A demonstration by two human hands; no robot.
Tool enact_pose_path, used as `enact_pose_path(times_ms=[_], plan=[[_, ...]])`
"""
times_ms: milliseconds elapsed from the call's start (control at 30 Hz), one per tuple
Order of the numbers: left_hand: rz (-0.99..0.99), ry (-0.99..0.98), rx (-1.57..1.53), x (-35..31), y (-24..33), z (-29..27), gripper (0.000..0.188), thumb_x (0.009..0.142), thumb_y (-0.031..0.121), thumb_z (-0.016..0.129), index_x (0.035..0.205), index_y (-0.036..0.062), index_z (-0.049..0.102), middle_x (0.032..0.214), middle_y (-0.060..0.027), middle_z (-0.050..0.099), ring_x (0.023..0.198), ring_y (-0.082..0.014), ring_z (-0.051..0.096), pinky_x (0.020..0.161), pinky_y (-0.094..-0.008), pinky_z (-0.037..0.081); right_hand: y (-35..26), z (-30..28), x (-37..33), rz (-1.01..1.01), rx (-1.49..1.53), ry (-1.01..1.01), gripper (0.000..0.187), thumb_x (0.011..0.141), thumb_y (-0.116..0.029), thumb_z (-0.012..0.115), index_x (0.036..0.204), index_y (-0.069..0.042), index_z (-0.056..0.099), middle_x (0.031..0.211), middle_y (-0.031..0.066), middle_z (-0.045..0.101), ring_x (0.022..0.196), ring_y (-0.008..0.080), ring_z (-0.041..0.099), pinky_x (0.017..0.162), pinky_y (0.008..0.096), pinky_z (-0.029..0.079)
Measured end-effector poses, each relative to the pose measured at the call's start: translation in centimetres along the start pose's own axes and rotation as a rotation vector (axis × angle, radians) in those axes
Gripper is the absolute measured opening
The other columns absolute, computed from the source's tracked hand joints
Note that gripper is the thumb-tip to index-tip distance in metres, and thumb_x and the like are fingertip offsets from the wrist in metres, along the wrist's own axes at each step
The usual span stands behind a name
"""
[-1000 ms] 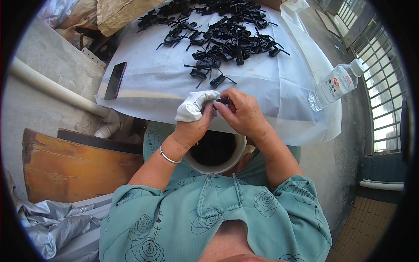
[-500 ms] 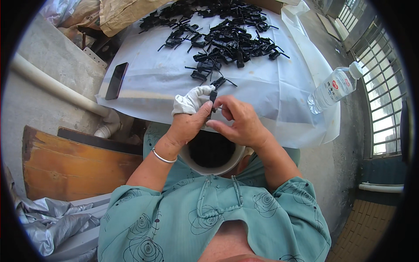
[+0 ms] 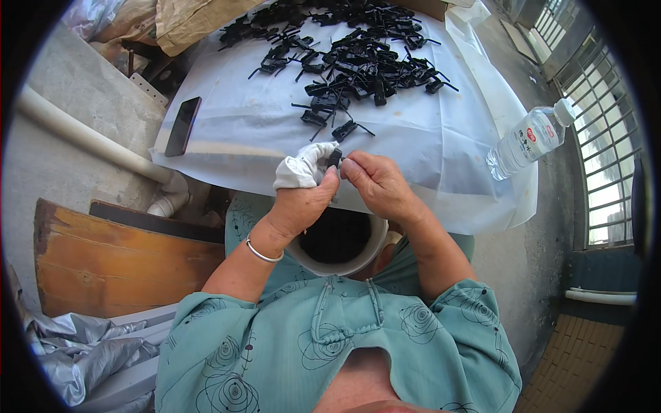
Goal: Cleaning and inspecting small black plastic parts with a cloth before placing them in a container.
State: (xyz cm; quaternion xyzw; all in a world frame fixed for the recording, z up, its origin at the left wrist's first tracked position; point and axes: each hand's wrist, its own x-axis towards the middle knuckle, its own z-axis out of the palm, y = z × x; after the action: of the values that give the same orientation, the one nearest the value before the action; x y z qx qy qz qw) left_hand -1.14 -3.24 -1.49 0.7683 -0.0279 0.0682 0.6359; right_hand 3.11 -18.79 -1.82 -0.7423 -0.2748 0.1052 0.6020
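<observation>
My left hand [image 3: 303, 189], its fingers covered by a white cloth glove and its thumb bare, grips a small black plastic part [image 3: 335, 158] above the table's near edge. My right hand [image 3: 379, 184] is closed in a pinch at the part's right side, where a short thin dark stem shows between the fingertips and the part. How much the right fingers enclose is hidden. Just beyond the hands lies a similar part with thin prongs [image 3: 350, 129]. Below both hands, between my knees, a pale bucket [image 3: 380, 241] holds a dark mass that I cannot make out.
A heap of black plastic parts [image 3: 372, 62] covers the far middle of the white-sheeted table [image 3: 234, 131]. A phone [image 3: 183, 126] lies at the left edge, and a clear water bottle [image 3: 527, 141] at the right. Brown paper [image 3: 189, 24] and a wooden board [image 3: 124, 258] are on the left.
My right hand has closed from a looser, spread grasp into a tight pinch beside the part. The left hand has turned slightly and shifted a little nearer to me, still holding the part.
</observation>
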Motion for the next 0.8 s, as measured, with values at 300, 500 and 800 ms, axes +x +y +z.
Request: enact_pose_path(times_ms=[300, 500, 800], plan=[[0.187, 0.056, 0.205, -0.2, -0.7, 0.4, 0.027, 0.079, 0.005, 0.058, 0.105, -0.004, 0.057, 0.089, -0.013, 0.063, 0.079, -0.0191, 0.06, 0.072, -0.0277, 0.048, 1.6, 1.2, 0.4, 0.062, 0.199, -0.011, 0.026, 0.093, -0.019, 0.048, 0.078, 0.002, 0.056, 0.065, 0.0013, 0.053, 0.062, 0.0083, 0.044, 0.058, 0.0264, 0.041], [0.491, 0.048, 0.619, -0.3, -0.2, -0.2, 0.028, 0.083, -0.001, 0.054, 0.11, -0.0041, 0.053, 0.091, -0.0066, 0.06, 0.079, -0.0091, 0.056, 0.072, -0.0233, 0.048, 1.4, 2.1, 0.2, 0.062, 0.175, 0.048, 0.025, 0.091, -0.018, 0.049, 0.079, 0.002, 0.057, 0.064, 0.0074, 0.057, 0.061, 0.01, 0.049, 0.057, 0.0298, 0.043], [-0.129, -0.032, -0.387, 0.7, 0.8, -1.1, 0.025, 0.092, 0.007, 0.044, 0.118, 0.0045, 0.043, 0.084, -0.0003, 0.054, 0.059, -0.0034, 0.041, 0.052, -0.0173, 0.036, 0.9, -0.8, 0.5, -0.085, -0.227, 0.007, 0.012, 0.081, -0.011, 0.063, 0.086, -0.001, 0.062, 0.061, 0.0058, 0.051, 0.056, 0.0104, 0.045, 0.053, 0.0254, 0.04]])
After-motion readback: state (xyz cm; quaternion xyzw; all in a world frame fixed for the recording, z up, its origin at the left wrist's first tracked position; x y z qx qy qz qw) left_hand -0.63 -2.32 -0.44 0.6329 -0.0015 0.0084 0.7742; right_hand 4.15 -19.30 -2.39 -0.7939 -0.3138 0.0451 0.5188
